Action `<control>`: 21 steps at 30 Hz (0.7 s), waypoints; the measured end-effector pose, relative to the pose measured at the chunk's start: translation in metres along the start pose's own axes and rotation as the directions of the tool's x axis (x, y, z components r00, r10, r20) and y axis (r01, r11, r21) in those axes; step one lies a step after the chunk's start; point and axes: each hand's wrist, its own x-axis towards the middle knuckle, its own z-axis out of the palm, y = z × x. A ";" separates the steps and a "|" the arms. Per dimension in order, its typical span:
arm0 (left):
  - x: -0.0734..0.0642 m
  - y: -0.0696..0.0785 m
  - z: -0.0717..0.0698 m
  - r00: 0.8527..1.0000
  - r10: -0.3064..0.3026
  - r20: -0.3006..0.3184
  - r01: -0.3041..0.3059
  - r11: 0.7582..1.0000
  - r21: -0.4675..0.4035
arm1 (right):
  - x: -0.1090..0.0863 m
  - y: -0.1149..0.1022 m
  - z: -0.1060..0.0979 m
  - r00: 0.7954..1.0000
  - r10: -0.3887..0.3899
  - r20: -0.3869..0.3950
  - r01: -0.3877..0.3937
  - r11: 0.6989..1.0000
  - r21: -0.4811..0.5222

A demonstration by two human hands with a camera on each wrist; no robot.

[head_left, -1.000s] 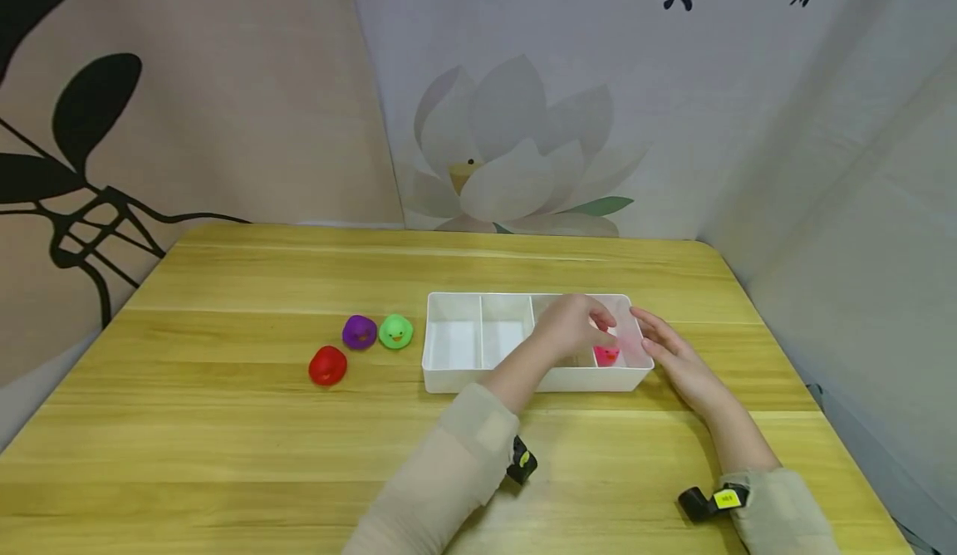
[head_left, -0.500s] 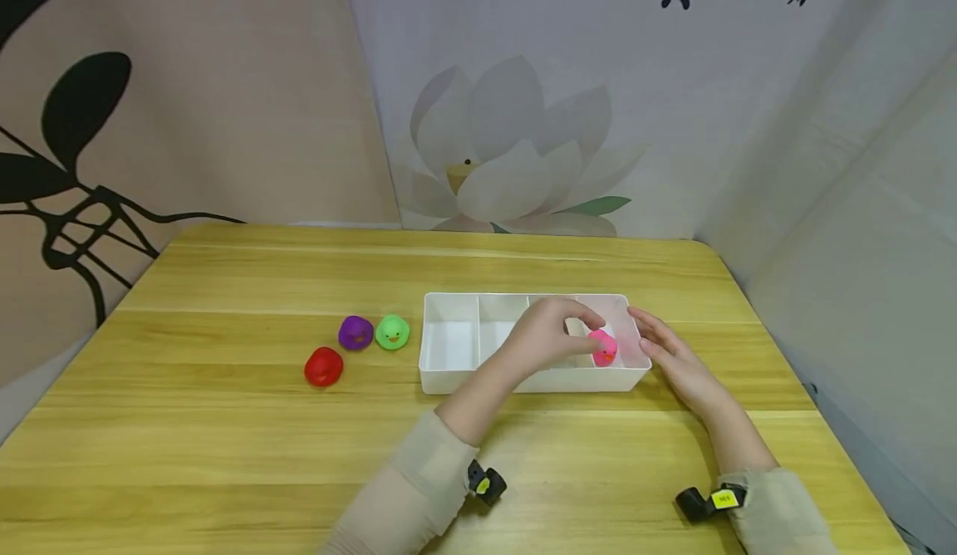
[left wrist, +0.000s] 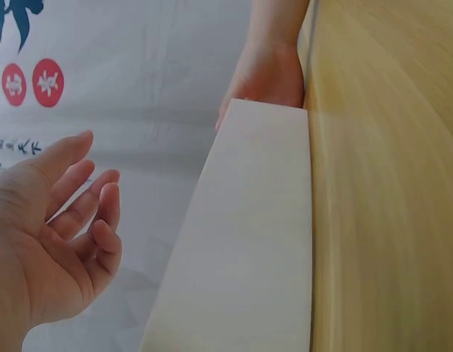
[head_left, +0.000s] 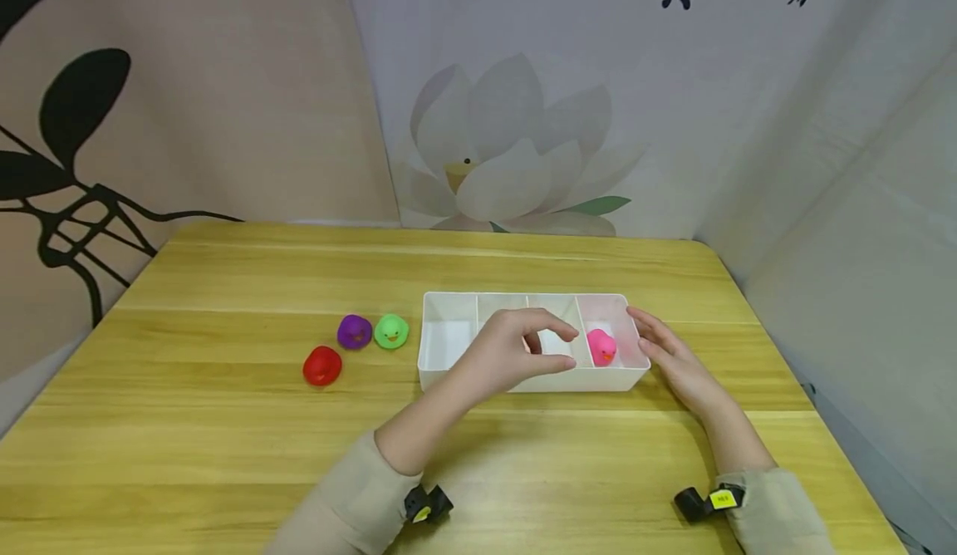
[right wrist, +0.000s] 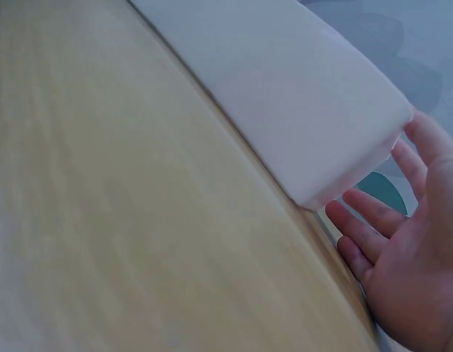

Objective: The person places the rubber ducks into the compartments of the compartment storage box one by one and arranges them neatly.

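A white box with several compartments stands on the table. In its rightmost compartment sits a pink toy duck. My left hand hovers over the box's middle compartments, thumb and fingers apart with nothing between them; the left wrist view shows the same empty hand. My right hand rests its fingers against the box's right end, and in the right wrist view the fingers lie along that end wall. Left of the box are a green toy duck, a purple one and a red one.
The wooden table extends on all sides of the box. Behind it hangs a pale curtain with a printed flower. Each sleeve carries a black wrist camera, the left and the right.
My left hand has let go of the pink toy duck in the rightmost compartment and moved back to the left. The right hand has stayed at the box's end.
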 end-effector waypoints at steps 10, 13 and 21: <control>-0.038 -0.007 -0.032 0.998 0.026 -0.058 -0.025 1.000 0.016 | 0.002 0.001 0.001 1.000 0.013 -0.004 -0.013 1.000 -0.002; -0.048 -0.011 -0.041 0.996 0.038 -0.077 -0.038 0.999 0.010 | 0.001 0.000 0.000 1.000 0.012 -0.002 -0.012 1.000 -0.014; -0.078 -0.017 -0.069 0.992 -0.059 -0.111 0.061 0.998 0.018 | 0.001 -0.001 0.001 1.000 0.014 -0.002 -0.014 1.000 -0.004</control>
